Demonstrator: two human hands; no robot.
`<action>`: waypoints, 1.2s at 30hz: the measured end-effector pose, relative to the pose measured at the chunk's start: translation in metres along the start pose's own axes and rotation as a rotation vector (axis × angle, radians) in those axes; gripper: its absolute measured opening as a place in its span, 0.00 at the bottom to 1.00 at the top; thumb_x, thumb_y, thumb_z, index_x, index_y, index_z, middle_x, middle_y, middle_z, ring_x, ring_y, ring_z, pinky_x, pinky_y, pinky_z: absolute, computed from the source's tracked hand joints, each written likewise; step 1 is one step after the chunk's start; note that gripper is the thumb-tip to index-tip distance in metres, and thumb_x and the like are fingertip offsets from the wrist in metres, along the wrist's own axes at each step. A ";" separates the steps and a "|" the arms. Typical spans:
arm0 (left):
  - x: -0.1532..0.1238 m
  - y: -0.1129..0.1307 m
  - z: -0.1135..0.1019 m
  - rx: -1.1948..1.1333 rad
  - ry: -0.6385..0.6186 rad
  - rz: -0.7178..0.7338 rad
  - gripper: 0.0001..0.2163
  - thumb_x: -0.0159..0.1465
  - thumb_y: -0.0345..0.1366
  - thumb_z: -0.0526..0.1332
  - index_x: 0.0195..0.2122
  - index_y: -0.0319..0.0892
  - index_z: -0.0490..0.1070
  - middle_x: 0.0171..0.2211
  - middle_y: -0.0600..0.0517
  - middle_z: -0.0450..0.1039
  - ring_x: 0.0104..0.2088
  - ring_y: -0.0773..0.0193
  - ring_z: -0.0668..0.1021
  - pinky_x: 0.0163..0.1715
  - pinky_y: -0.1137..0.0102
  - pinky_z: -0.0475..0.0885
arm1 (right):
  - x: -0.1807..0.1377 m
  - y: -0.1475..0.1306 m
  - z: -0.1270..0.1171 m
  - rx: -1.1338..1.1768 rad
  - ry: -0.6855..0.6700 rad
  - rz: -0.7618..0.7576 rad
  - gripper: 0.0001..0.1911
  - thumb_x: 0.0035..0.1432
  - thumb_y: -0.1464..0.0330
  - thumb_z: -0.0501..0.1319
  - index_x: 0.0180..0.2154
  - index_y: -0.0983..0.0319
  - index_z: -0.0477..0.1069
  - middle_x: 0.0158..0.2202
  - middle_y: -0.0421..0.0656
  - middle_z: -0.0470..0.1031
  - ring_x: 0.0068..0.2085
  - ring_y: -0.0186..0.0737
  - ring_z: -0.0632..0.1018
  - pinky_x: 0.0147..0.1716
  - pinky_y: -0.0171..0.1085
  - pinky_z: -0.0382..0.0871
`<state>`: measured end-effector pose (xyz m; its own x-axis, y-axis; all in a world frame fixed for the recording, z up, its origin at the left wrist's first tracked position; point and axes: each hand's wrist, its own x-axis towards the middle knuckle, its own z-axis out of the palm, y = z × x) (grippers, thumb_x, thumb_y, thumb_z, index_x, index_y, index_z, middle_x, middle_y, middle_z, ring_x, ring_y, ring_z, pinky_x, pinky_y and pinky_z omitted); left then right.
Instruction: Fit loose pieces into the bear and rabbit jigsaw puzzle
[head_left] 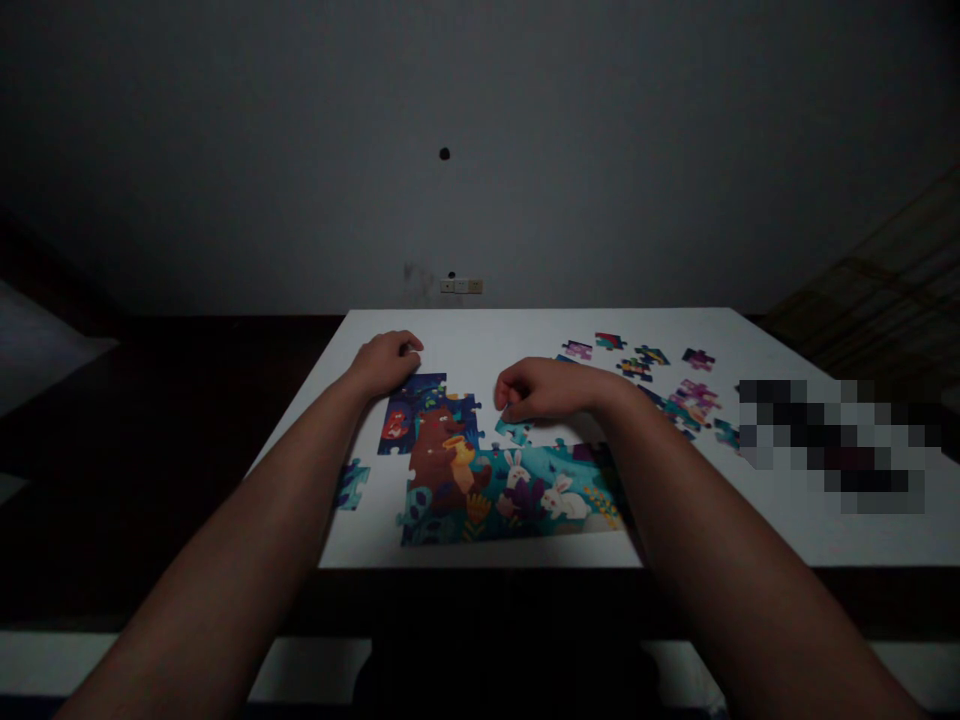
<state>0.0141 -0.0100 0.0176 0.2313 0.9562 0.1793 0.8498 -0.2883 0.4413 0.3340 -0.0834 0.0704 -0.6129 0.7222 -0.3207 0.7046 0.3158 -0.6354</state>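
A partly assembled jigsaw puzzle (480,470) with a bear and white rabbits lies on the white table (480,335). My left hand (386,360) rests just behind the puzzle's upper left corner, fingers curled under with nothing visible in them. My right hand (547,388) is curled over the puzzle's upper edge, fingertips pinched on a teal puzzle piece (514,430) lying at the gap there. A single loose piece (351,483) sits left of the puzzle, beside my left forearm.
Several loose puzzle pieces (637,365) are scattered over the table's far right. A blurred patch (832,440) covers something at the right edge. Dark floor surrounds the table; a wall with an outlet (461,286) stands behind.
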 end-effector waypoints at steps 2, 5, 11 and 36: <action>0.000 0.000 0.000 -0.002 -0.001 -0.001 0.17 0.61 0.40 0.61 0.49 0.45 0.81 0.46 0.45 0.83 0.44 0.53 0.81 0.45 0.61 0.73 | 0.000 0.000 0.000 0.002 0.000 0.000 0.14 0.53 0.63 0.69 0.41 0.61 0.79 0.31 0.41 0.78 0.29 0.37 0.73 0.30 0.37 0.63; -0.001 0.001 0.000 -0.002 -0.003 0.004 0.17 0.61 0.40 0.61 0.49 0.45 0.81 0.45 0.46 0.83 0.44 0.53 0.81 0.45 0.61 0.73 | 0.001 0.000 0.000 0.008 0.002 0.002 0.14 0.53 0.63 0.69 0.41 0.61 0.78 0.31 0.41 0.78 0.30 0.37 0.73 0.30 0.37 0.63; 0.000 0.001 -0.001 -0.007 -0.002 0.007 0.16 0.61 0.40 0.61 0.49 0.45 0.81 0.46 0.45 0.83 0.43 0.53 0.81 0.44 0.61 0.73 | 0.001 0.000 0.001 0.012 0.004 0.009 0.13 0.53 0.63 0.68 0.40 0.60 0.78 0.31 0.41 0.77 0.30 0.37 0.73 0.30 0.38 0.63; 0.000 0.004 0.002 -0.011 -0.009 0.030 0.17 0.60 0.41 0.62 0.49 0.46 0.82 0.46 0.46 0.83 0.45 0.52 0.81 0.47 0.60 0.74 | 0.005 0.003 0.003 -0.058 0.015 -0.016 0.15 0.55 0.63 0.68 0.45 0.61 0.79 0.33 0.41 0.79 0.32 0.39 0.76 0.30 0.38 0.65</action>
<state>0.0184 -0.0108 0.0173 0.2612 0.9474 0.1848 0.8372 -0.3176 0.4451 0.3319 -0.0808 0.0644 -0.6189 0.7257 -0.3004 0.7148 0.3617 -0.5985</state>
